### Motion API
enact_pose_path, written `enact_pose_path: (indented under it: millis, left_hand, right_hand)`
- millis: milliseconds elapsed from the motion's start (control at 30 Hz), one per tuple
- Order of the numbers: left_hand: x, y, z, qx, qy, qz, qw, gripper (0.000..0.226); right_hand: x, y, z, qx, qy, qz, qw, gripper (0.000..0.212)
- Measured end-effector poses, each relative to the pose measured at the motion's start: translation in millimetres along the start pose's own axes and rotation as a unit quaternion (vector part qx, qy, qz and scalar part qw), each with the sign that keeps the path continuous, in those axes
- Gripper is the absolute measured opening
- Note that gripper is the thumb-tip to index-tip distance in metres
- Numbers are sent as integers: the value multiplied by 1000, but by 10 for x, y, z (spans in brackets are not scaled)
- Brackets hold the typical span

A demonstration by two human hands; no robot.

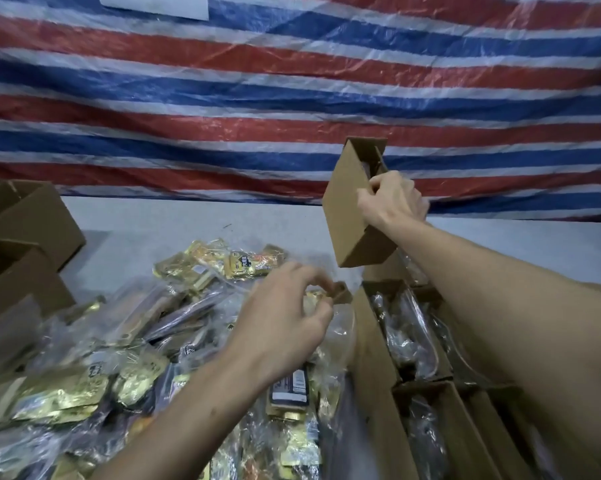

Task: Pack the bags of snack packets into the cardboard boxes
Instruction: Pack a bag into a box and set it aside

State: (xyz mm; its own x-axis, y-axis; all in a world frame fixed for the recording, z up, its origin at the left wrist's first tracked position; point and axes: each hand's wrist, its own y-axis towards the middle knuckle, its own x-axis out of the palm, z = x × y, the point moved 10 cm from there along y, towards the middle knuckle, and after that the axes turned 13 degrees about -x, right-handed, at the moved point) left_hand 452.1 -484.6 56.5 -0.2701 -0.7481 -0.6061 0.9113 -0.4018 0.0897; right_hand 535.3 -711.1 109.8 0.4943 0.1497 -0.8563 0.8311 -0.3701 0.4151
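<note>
Fingers of the right hand (394,199) curl over the edge of a small brown cardboard box (354,206), holding it tilted in the air above a row of open brown cardboard boxes (375,344) that already contain clear plastic bags. The left hand (285,317) hovers over a heap of clear plastic bags of gold and dark snack packets (136,358) on the grey table (188,220); its fingers are loosely curled and blurred, so I cannot tell whether they grip anything. More brown cartons (22,237) stand at far left. A red, white and blue striped tarpaulin (257,81) hangs behind.
</note>
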Motion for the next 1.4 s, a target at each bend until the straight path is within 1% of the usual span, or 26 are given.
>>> enact_pose_path:
  millis: [100, 233, 300, 367, 433, 567, 667, 767, 833, 900, 933, 967, 1000, 1067, 1133, 1200, 1300, 1400]
  left_hand:
    - [139, 93, -338, -24, 19, -25, 999, 8]
    - [405, 166, -761, -74, 40, -82, 993, 8]
    - [537, 193, -899, -83, 63, -109, 989, 10]
    - [625, 240, -969, -81, 83, -121, 986, 10]
    - [655, 346, -963, -74, 85, -107, 988, 11]
    - [741, 737, -887, -71, 65, -41, 995, 18]
    - [1036, 1104, -859, -60, 141, -30, 988, 23]
    - [1423, 1478, -931, -73, 223, -85, 968, 25]
    - [1718, 1626, -1128, -87, 303, -163, 935, 31]
    - [1972, 1597, -1433, -106, 352, -254, 895, 53]
    - [2043, 1565, -1566, -114, 362, -278, 883, 64]
    - [2074, 1543, -1665, -116, 367, -280, 879, 71]
    - [2068, 1532, -1731, -114, 372, -267, 882, 73]
    - [1971, 1515, -1801, -113, 397, -215, 885, 70]
    - [1836, 1505, -1834, -124, 426, -180, 878, 67]
    - [1711, 1474, -1883, -141, 438, -169, 871, 64]
    - [1570, 1406, -1919, -155, 429, -172, 873, 65]
    - [1475, 1318, -1927, -157, 427, -177, 873, 60]
  right_hand:
    - [168, 58, 58, -6, -27, -2, 1000, 12]
    - [394, 28, 214, 18, -46, -10, 999, 26]
    - [523, 10, 291, 26, -55, -24, 998, 29]
    - [623, -2, 345, 28, -58, -31, 997, 30]
    - [699, -4, 392, 32, -55, -31, 997, 28]
    - [849, -1, 463, 35, -52, -55, 997, 29]
    - [939, 8, 456, 21, -50, -65, 996, 28]
    - [1066, 5, 442, 4, -59, -92, 994, 30]
    - [1130, 24, 482, 0, -69, -111, 991, 32]
    - [1173, 46, 527, -3, -84, -124, 989, 31]
    - [1194, 63, 535, -7, -94, -130, 987, 31]
    - [1219, 78, 534, -12, -105, -137, 985, 29]
    - [1248, 87, 528, -17, -113, -145, 983, 26]
    - [1309, 93, 511, -22, -122, -161, 979, 22]
    - [1362, 87, 516, -19, -130, -176, 976, 20]
    - [1435, 44, 549, -8, -131, -199, 971, 20]
    - [1566, -43, 601, 6, -137, -242, 961, 28]
    - [1618, -68, 613, 9, -157, -258, 953, 33]
